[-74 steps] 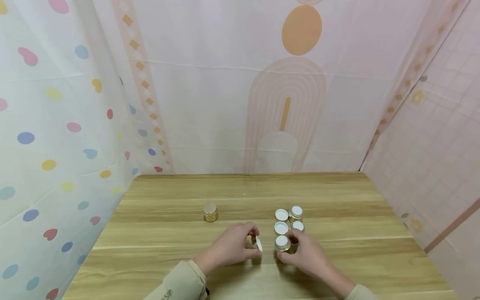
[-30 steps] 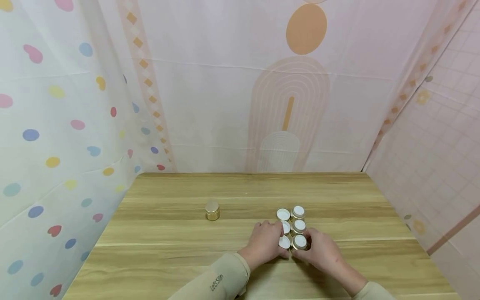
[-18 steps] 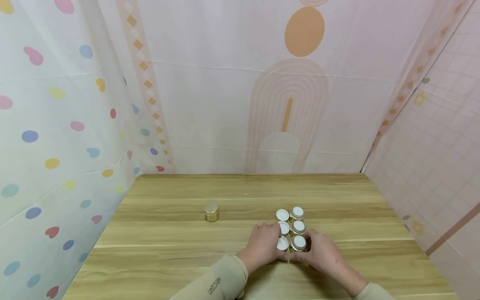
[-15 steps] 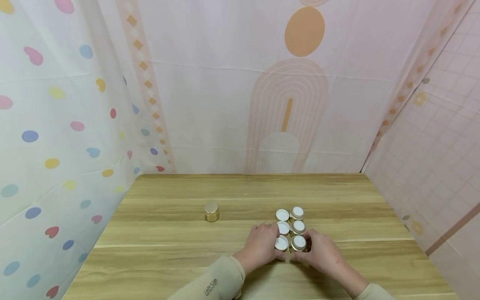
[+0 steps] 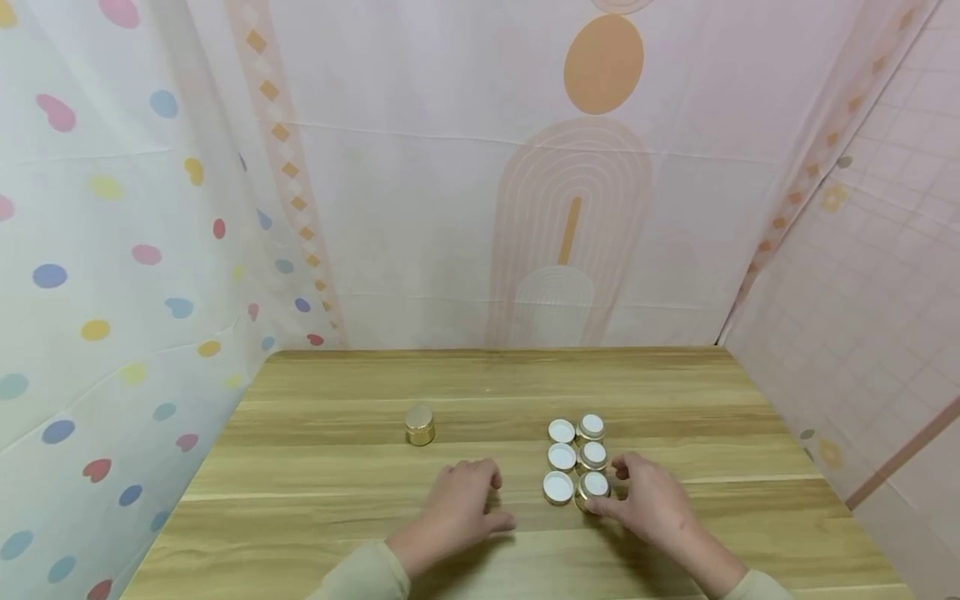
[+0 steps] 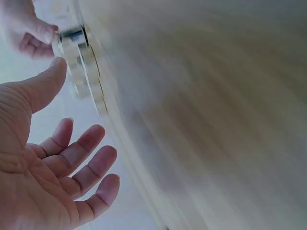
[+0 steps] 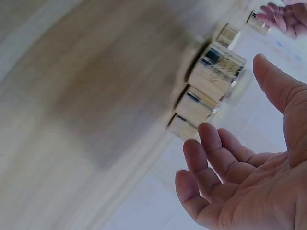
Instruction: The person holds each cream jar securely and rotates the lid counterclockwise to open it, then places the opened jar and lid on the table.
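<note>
Three small gold jars with white discs in their mouths stand in a column: the front jar (image 5: 594,485), the middle jar (image 5: 593,457) and the back jar (image 5: 592,426). Left of them, three gold lids lie upturned with white insides: front lid (image 5: 558,488), middle lid (image 5: 562,457), back lid (image 5: 562,432). My right hand (image 5: 662,506) is beside the front jar, its thumb overlapping it in the head view; the right wrist view shows loosely bent fingers apart from the jars. My left hand (image 5: 450,515), fingers relaxed and holding nothing, hovers left of the lids.
A capped gold jar (image 5: 420,427) stands apart on the left of the wooden table (image 5: 337,475). A patterned curtain (image 5: 420,208) hangs behind the table's back edge, with dotted cloth (image 5: 120,292) on the left and a pink checked one (image 5: 862,333) on the right.
My left hand sets its lid down at the front of the lid column, lets go and draws back left. My right hand moves the front jar into line, then loosens from it.
</note>
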Tool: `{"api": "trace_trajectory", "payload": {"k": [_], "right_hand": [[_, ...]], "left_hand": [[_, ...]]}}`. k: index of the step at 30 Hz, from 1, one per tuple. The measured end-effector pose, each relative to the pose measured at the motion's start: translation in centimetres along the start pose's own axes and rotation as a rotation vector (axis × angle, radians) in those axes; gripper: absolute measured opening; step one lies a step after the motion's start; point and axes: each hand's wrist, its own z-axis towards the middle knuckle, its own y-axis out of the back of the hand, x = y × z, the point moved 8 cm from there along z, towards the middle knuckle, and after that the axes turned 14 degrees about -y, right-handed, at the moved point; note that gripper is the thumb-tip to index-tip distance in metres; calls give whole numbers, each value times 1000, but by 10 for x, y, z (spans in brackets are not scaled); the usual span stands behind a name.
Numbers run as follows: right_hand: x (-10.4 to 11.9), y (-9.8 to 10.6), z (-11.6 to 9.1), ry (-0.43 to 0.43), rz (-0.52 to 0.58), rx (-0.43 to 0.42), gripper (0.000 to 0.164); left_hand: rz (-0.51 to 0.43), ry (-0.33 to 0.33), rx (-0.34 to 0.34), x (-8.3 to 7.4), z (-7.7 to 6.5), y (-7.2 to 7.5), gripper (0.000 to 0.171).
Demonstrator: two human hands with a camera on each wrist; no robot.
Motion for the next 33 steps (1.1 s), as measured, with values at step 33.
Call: {"api": "trace_trajectory", "payload": {"k": [33], "right_hand": [[145,-79,-5,319,192,370,53]], "left_hand": [[-190,490,-199,163,-11,42,73]]}}
